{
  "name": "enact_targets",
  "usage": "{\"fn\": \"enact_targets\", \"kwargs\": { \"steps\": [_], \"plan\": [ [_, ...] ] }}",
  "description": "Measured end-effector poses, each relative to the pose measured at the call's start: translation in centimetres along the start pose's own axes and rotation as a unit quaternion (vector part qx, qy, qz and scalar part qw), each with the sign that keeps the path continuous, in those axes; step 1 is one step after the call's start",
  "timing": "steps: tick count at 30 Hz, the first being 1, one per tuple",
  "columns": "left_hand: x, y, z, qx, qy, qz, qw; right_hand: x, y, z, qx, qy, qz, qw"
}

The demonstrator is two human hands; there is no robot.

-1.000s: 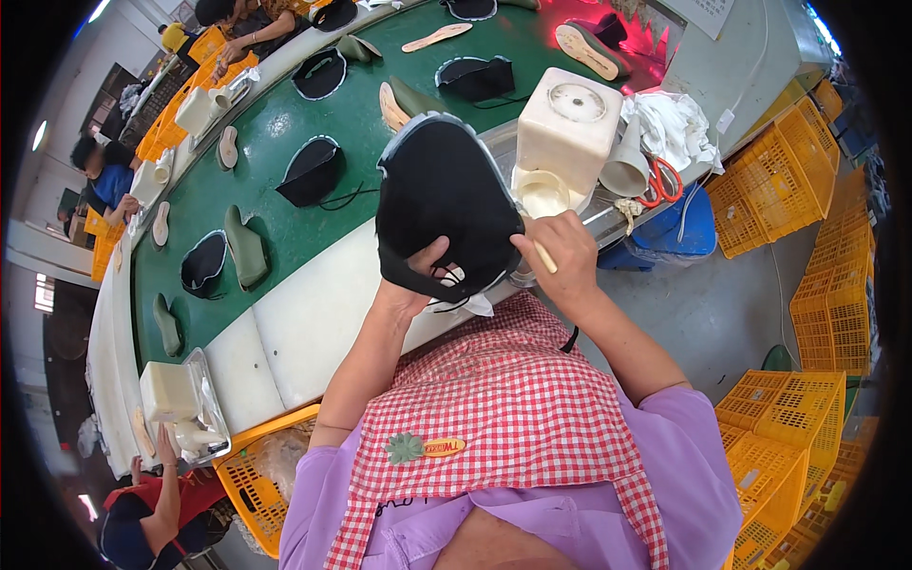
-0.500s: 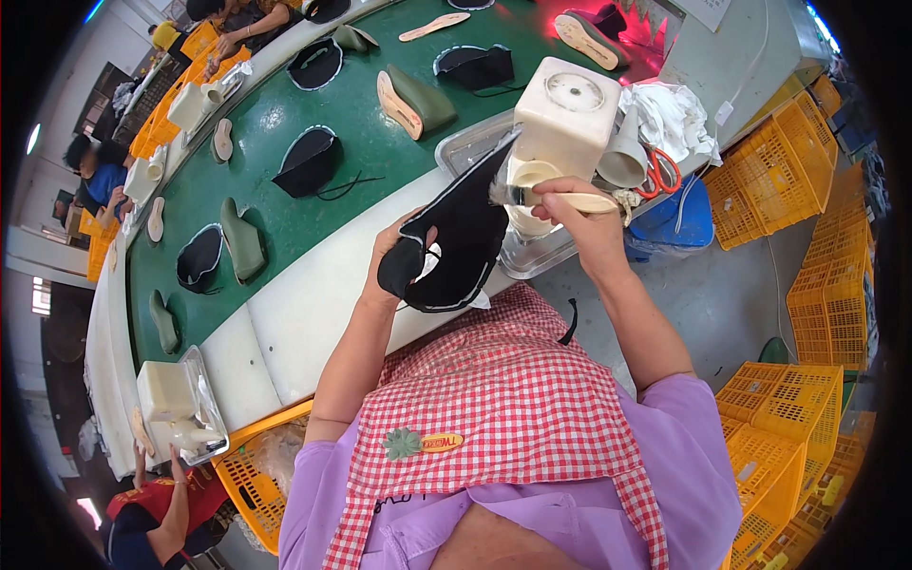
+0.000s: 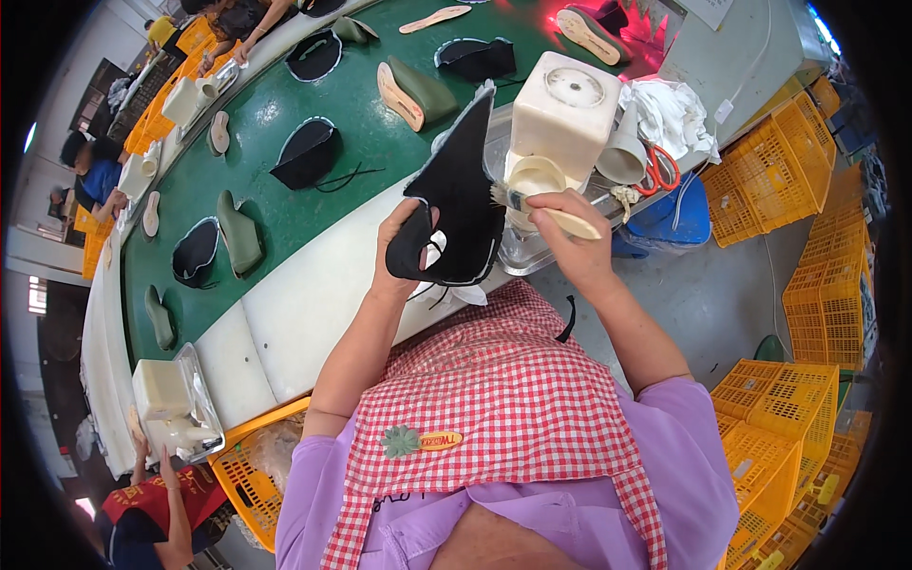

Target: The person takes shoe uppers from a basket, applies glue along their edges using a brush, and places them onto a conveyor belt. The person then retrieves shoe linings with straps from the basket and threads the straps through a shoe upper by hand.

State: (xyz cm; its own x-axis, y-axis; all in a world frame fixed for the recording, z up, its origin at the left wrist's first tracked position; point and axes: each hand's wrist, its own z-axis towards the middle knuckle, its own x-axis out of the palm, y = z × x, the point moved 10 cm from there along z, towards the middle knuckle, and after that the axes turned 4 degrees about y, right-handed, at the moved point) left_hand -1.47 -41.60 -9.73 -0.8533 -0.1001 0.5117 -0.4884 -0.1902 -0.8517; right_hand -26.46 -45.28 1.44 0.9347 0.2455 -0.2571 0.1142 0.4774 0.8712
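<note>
Fingers (image 3: 551, 202) of the right hand (image 3: 581, 249) are closed around a pale-handled brush (image 3: 579, 226), its bristles beside a cup (image 3: 521, 176); those of the left hand (image 3: 385, 255) are clamped on a black shoe upper (image 3: 465, 204), raised over the near edge of the table (image 3: 304, 217), beside a metal tray (image 3: 534, 263). Pale coating appears along much of the upper's visible edge; whether it is complete, or the bristles touch it, cannot be told. Farther toward the table's far edge, several loose uppers (image 3: 309, 155) show similar pale rims, seemingly done; the nearest green wedge form (image 3: 429, 92) bears none, so fitting appears undone.
</note>
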Motion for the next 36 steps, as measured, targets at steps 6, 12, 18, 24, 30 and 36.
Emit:
{"fn": "enact_targets", "kwargs": {
  "steps": [6, 12, 18, 24, 30, 36],
  "plan": [
    [0.6, -1.3, 0.4, 0.05, 0.02, -0.007, 0.999, 0.7, -1.8, -0.6, 0.031, 0.037, -0.02, 0.999],
    [5.8, -5.4, -0.5, 0.107, 0.099, 0.135, 0.98, -1.0, -0.6, 0.4, 0.024, -0.002, -0.013, 1.0],
    [7.2, -6.5, -0.4, 0.154, 0.106, 0.221, 0.957, 1.6, -2.2, 0.7, 0.089, 0.067, 0.053, 0.992],
    [7.2, -7.3, -0.7, 0.208, 0.132, 0.245, 0.938, 4.3, -2.3, 0.2, 0.22, 0.21, 0.156, 0.94],
    [7.3, -7.9, -1.1, 0.221, 0.142, 0.26, 0.929, 4.4, -2.0, 0.9, 0.209, 0.168, 0.18, 0.946],
    [6.2, -9.2, -1.5, 0.245, 0.109, 0.263, 0.927, 6.4, -0.8, -0.7, 0.231, 0.227, 0.213, 0.922]
  ]
}}
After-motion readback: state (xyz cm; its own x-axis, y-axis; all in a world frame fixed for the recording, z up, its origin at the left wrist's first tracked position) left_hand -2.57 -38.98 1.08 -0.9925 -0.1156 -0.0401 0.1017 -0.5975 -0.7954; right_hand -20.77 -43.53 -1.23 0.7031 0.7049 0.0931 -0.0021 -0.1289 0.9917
